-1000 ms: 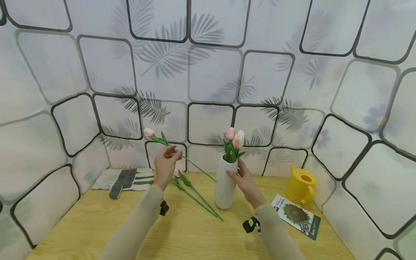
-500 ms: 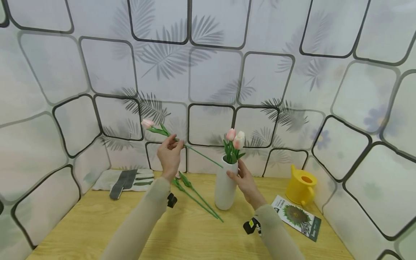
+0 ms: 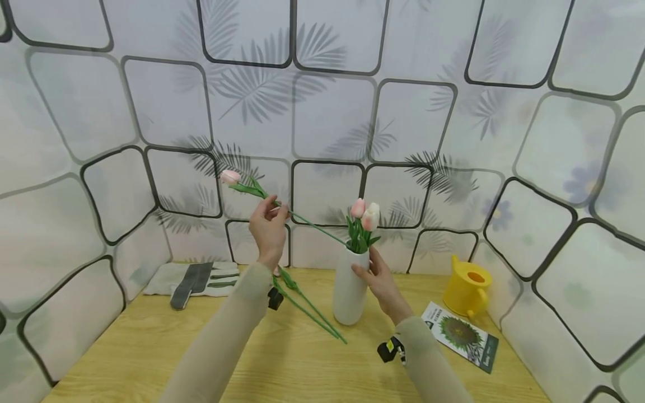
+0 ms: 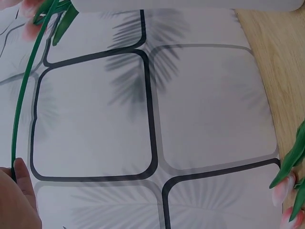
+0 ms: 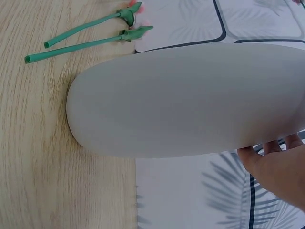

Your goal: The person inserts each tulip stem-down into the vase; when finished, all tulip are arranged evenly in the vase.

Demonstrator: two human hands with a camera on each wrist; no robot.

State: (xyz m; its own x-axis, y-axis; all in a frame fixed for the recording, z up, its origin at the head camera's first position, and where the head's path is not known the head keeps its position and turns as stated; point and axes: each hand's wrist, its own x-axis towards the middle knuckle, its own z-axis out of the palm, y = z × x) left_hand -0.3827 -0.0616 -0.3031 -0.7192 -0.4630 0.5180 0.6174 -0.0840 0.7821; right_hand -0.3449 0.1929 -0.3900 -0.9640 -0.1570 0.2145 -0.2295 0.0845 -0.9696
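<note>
Now the white vase, clasped by the right grip, contains tulips; the left grip pinches another stem.

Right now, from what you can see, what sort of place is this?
Probably a small flower-arranging corner: a white vase holds tulips, a yellow watering can sits nearby, and patterned walls close in around the wooden table.
</note>
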